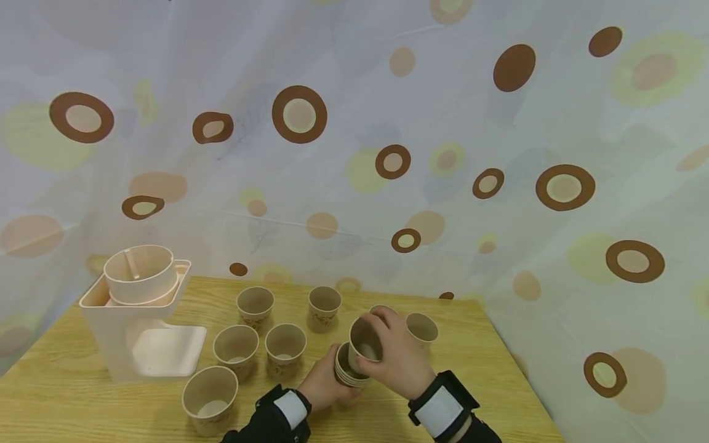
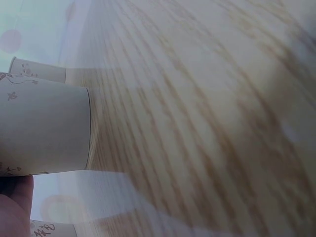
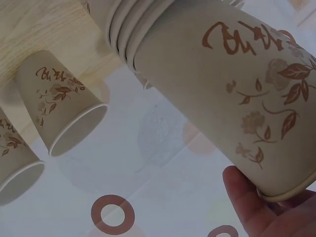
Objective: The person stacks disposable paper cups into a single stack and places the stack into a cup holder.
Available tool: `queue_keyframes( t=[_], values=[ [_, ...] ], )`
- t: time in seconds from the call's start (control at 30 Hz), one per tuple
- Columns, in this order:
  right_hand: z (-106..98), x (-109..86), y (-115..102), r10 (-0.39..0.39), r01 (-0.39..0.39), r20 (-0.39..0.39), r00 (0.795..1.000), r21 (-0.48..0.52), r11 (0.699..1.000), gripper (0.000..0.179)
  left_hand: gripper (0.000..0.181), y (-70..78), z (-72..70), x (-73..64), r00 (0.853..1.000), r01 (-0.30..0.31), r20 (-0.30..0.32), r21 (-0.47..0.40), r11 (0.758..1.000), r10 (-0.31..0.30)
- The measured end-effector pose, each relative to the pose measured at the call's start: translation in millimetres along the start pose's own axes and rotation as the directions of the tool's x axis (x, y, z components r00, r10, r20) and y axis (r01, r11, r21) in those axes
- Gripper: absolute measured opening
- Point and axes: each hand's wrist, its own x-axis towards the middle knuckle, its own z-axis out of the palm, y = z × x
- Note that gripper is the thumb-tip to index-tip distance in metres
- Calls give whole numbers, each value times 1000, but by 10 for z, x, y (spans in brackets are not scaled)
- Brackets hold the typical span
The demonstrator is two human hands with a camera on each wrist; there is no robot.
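Note:
My left hand (image 1: 324,384) grips a small stack of nested paper cups (image 1: 348,369), held tilted near the front middle of the table. With my right hand (image 1: 403,360) I hold one paper cup (image 3: 227,84) by its rim. Its base sits at the mouth of the stack; whether it is fully free of it I cannot tell. Brown flowers and writing decorate its side in the right wrist view. In the left wrist view the stack (image 2: 44,126) lies over the wood, with a little of the left hand (image 2: 15,207) below it.
Several single cups stand upright left of the hands, among them a front one (image 1: 210,400) and a back one (image 1: 325,307). Another cup (image 1: 423,328) stands behind the right hand. A pale cup dispenser (image 1: 127,338) is at the table's left, before a dotted cloth (image 1: 343,123).

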Motion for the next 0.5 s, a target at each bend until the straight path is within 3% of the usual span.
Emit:
queue_keyframes(
  t=[0.5],
  values=[
    [104,10,34,3,0,129,992,-21,1000,56,76,12,10,-16,1000,-3,-16,4,1000,3]
  ],
)
